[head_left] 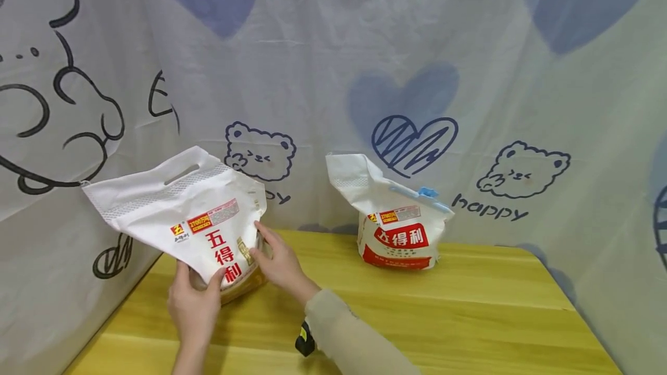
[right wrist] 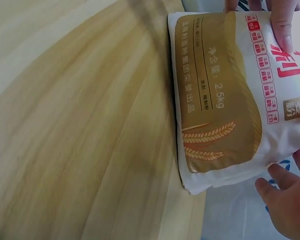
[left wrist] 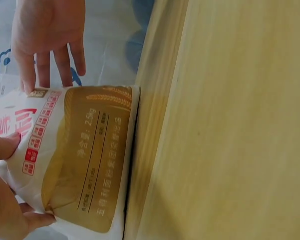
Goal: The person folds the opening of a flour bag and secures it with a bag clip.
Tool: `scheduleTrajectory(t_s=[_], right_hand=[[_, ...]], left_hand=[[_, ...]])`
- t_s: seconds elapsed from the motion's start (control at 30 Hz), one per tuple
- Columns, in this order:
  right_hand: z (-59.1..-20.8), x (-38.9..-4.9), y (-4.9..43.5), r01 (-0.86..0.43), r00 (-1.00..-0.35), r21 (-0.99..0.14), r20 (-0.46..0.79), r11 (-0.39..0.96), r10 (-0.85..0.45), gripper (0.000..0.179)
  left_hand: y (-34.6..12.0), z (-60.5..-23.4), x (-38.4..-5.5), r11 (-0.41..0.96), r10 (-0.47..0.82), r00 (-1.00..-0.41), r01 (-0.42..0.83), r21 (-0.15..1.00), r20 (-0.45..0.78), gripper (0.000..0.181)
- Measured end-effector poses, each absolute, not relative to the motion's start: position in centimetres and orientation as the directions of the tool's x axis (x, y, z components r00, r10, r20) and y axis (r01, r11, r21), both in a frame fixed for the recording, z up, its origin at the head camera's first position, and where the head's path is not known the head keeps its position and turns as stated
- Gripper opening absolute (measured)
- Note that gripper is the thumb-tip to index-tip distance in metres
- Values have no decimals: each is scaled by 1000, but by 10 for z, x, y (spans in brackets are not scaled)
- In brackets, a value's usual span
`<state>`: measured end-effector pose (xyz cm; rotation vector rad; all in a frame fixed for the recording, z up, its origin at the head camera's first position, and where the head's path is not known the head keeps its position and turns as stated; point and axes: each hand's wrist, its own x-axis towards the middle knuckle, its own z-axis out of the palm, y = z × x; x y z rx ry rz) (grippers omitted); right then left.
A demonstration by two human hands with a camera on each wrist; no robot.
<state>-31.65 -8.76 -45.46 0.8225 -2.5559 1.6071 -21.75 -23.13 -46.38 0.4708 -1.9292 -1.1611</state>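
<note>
A white flour bag (head_left: 208,219) with red lettering and a gold lower part stands at the left of the table, its handle top leaning left. My left hand (head_left: 195,305) grips its near left side, with the thumb on the front and the other fingers round the edge. On the opposite side my right hand (head_left: 281,262) holds the bag, thumb on the front and fingers along the side. In the left wrist view, the gold label (left wrist: 92,155) reads 2.5kg. The bag's base lies close along the wooden surface in both wrist views.
Another flour bag (head_left: 401,242), with a red label and a blue clip (head_left: 428,192) at its top, stands toward the back. A printed cloth (head_left: 312,74) hangs behind the wooden table (head_left: 469,305). A small black and yellow object (head_left: 304,340) shows by the right sleeve.
</note>
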Motion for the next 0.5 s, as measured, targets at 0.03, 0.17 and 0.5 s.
scheduleTrajectory(t_s=[0.03,0.17,0.5], right_hand=[[-455,-317,-86,-443,-861,-832,292,333,-417,60],[-457,-321,-78,-462,-863,-825,333,327,-380,61],[-460,-322,-58,-441,-890,-816,345,372,-299,63]], left_hand=[[-231,-464,-219,504,-652,-611,92,859,448,65],[-231,-465,-227,504,-606,-666,101,858,434,66],[-234,-467,-247,469,-489,-777,149,870,396,71]])
